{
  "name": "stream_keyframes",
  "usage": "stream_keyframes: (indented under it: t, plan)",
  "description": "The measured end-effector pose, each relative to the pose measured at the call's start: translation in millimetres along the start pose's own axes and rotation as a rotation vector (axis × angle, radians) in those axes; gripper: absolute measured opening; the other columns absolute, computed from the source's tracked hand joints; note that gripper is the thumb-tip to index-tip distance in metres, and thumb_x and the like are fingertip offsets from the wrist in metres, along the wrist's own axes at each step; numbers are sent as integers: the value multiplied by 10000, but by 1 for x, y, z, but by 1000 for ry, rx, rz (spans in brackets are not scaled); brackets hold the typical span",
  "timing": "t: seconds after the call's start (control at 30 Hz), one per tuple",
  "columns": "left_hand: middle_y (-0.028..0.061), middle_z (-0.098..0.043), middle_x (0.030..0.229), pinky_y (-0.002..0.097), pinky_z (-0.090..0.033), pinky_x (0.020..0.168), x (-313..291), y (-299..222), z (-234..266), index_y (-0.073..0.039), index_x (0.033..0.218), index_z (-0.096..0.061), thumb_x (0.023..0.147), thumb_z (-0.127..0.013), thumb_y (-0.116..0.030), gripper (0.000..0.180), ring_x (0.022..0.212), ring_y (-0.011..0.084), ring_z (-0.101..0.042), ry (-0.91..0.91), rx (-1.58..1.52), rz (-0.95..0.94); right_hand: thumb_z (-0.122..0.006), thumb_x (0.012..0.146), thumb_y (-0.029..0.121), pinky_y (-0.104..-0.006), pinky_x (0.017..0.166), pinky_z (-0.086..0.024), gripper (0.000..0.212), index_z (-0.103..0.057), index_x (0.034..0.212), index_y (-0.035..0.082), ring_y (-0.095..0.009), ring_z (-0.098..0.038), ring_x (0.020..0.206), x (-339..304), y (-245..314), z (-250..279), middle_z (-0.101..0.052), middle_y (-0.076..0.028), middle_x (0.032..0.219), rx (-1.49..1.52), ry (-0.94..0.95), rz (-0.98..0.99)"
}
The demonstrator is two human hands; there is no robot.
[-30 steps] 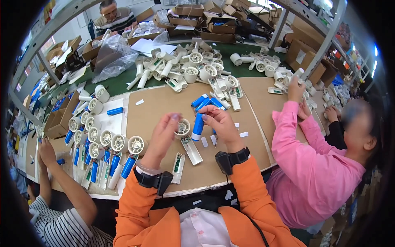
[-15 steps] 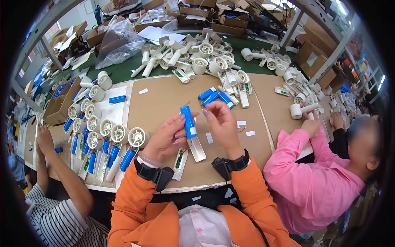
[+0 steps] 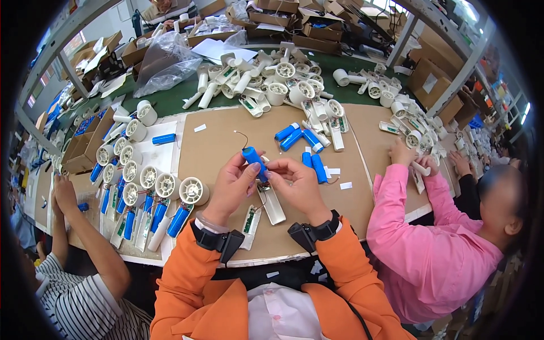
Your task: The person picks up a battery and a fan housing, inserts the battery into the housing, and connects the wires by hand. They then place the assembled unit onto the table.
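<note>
A blue cylindrical battery (image 3: pixel 253 158) with a thin wire at its top is held between my two hands over the cardboard. My left hand (image 3: pixel 231 184) wraps its fingers and thumb round the left side. At the lower end, the fingers of my right hand (image 3: pixel 296 186) pinch the battery too. Just below them lies an open white plastic half-shell (image 3: pixel 274 207). A white shell piece with a green circuit board (image 3: pixel 249 222) rests near my left wrist. Two more blue batteries (image 3: pixel 319 168) lie beyond my right hand, with small white labels (image 3: pixel 345 186) beside them.
Finished-looking rows of round white housings (image 3: pixel 167 185) with blue batteries stand at left. A loose group of blue batteries (image 3: pixel 290 139) lies ahead, before a heap of white housings (image 3: pixel 277 92). Co-workers sit on both sides, one in a pink sleeve (image 3: pixel 391 195).
My right hand has come down and left onto the battery, which now tilts the other way. The co-worker's hands at right have moved to the white parts heap.
</note>
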State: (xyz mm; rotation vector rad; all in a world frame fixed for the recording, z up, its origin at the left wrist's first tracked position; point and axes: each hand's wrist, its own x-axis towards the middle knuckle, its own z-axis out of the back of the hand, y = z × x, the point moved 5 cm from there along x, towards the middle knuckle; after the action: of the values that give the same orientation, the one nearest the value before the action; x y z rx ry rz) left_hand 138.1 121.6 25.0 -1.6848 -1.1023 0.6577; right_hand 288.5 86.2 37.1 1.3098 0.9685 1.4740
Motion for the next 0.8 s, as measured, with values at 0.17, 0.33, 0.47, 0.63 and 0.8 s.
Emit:
stream_keyframes:
  t: [0.17,0.33,0.47,0.63,0.8]
  plan:
    - [41,-634,1034,175,-381,489,0,0,2,-26,1314,-534,1003,-585,-169,346,597,28,-458,-3,8,-29,-675,914,18,-262,875,-554,217,-644,1122,-35,-133,-675,970,2,-11,5,-700,-89,1060,131,15,-79]
    - [34,-635,1033,170,-365,472,0,4,2,-36,1289,-539,1007,-582,-187,322,571,23,-435,9,-51,-5,-653,930,13,-263,871,-553,199,-645,1121,-41,-130,-668,971,1,-19,5,-694,-84,1055,269,50,-161]
    - [43,-624,1041,178,-385,485,0,6,2,-28,1312,-530,997,-599,-169,352,582,33,-458,-18,-52,-11,-639,943,20,-260,868,-552,188,-647,1121,-41,-128,-665,963,-2,-12,-2,-690,-78,1056,280,38,-124]
    - [40,-612,1027,180,-385,484,-2,3,2,-24,1297,-538,986,-617,-157,347,571,35,-460,33,-85,-7,-627,957,40,-253,878,-546,180,-642,1120,-36,-122,-661,960,1,-14,2,-683,-70,1074,300,89,-152]
    - [39,-616,1014,181,-379,478,-1,4,4,-27,1269,-546,981,-622,-144,320,565,33,-459,28,-146,19,-624,955,24,-243,845,-549,183,-635,1130,-29,-105,-662,956,1,-22,3,-689,-68,1061,399,103,-218]
